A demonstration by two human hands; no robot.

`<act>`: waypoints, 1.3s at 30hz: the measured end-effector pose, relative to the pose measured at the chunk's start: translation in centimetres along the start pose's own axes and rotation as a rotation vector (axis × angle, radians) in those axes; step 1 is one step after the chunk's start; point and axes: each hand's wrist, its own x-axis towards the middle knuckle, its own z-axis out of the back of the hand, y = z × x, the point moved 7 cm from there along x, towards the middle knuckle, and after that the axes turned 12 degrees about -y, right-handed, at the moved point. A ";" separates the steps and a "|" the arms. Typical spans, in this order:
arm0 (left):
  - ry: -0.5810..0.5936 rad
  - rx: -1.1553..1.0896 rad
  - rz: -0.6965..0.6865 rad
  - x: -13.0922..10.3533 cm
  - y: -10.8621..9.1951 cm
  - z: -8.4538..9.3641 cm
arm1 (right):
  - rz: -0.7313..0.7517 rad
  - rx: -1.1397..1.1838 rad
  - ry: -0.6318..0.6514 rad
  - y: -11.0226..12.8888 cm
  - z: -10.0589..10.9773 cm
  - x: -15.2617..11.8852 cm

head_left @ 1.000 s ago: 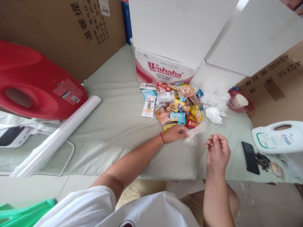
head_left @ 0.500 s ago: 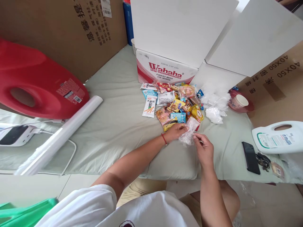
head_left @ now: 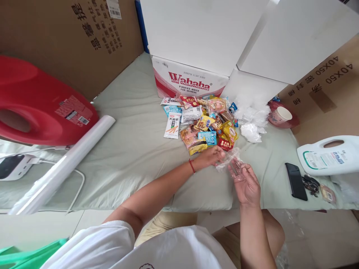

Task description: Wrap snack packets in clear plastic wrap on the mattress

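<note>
Between my two hands is a clear, crinkled plastic bag [head_left: 227, 157], stretched a little way apart just in front of the snack pile. My left hand [head_left: 211, 156], with a red cord at its wrist, grips the bag's left side. My right hand [head_left: 247, 183] pinches its right edge, and some fingers show through the film. Right behind them lies a heap of wrapped snacks [head_left: 206, 123], among them a white packet [head_left: 172, 125], a light blue packet [head_left: 207, 137] and a red packet [head_left: 226, 144]. To the heap's right sits a clump of clear plastic bags [head_left: 251, 121].
Behind the heap stands a Wahaha carton [head_left: 190, 77] under white boxes. At left are a red jug [head_left: 42, 101] and a plastic film roll [head_left: 64, 164]. At right are a paper cup [head_left: 281, 114], a white detergent bottle [head_left: 328, 155], a phone [head_left: 296, 181] and keys [head_left: 311, 185].
My right hand has turned palm up and moved slightly right and down. The bunched plastic bag is now spread wider between my hands, uncovering the red packet behind it.
</note>
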 end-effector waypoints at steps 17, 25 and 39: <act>-0.024 -0.210 -0.050 0.5 -1.1 1.1 | 0.033 0.074 -0.148 1.2 2.5 2.1; 0.014 -0.081 -0.039 0.5 0.2 0.0 | -0.031 -0.112 -0.027 0.4 -0.9 0.0; -0.225 -0.049 0.003 0.9 0.6 1.2 | 0.341 -0.373 -0.314 3.3 2.8 1.5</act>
